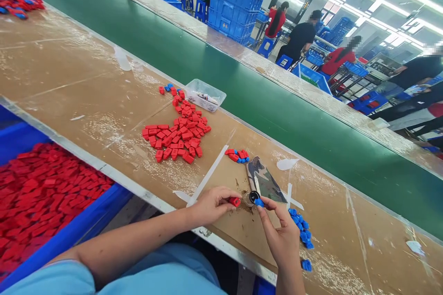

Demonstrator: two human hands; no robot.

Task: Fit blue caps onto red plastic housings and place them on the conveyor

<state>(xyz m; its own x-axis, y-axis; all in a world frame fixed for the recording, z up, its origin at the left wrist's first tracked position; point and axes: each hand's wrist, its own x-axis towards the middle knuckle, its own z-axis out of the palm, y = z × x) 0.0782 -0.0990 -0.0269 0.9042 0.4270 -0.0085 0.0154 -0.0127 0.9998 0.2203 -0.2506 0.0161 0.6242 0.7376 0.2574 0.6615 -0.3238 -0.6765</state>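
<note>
My left hand (211, 203) pinches a small red plastic piece (235, 201) at its fingertips. My right hand (282, 235) holds a small blue plastic piece (259, 202) between thumb and forefinger. Both pieces sit close to a small round metal fixture (251, 197) taped to the brown worktable (69, 87). A strip of camouflage-patterned tape (265, 177) lies just behind the fixture. Several loose blue pieces (301, 230) lie right of my right hand. A few joined red-and-blue pieces (238, 155) rest a little further back.
A pile of red pieces (178, 136) lies mid-table beside a clear plastic tray (205, 95). A blue bin of red pieces (38, 193) sits at my left. A green conveyor belt (242, 97) runs behind the table. Other people sit beyond it near stacked blue crates (237, 0).
</note>
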